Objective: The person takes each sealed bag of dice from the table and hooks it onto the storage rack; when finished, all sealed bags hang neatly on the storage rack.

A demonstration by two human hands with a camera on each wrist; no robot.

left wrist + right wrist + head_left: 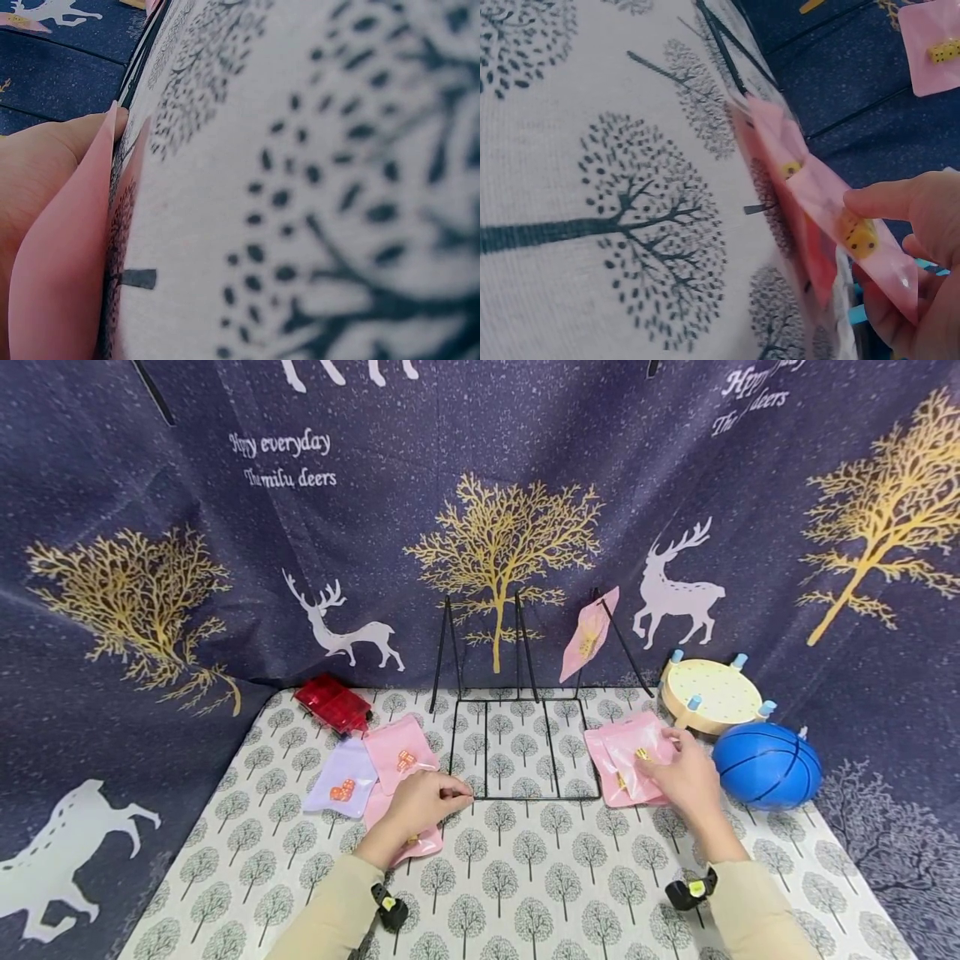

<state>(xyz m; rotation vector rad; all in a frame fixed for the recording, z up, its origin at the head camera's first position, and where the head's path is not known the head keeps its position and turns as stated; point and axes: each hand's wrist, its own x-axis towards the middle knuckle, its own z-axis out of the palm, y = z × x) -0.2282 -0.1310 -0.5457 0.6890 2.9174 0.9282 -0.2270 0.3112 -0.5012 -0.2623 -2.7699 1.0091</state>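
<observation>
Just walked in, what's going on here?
A person's right-hand grip pinches a pink plastic pouch showing yellow dice, over another pink pouch. The left-hand grip is at the near-left corner of a black wire rack; whether it holds anything is unclear. A separate pink pouch sits tilted at the rack's right end.

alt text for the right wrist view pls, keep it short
A person's right-hand grip pinches a pink pouch with dotted yellow contents. A second pouch shows behind it on tree-print cloth; a third pouch, upper right, shows against a dark backdrop.
</observation>
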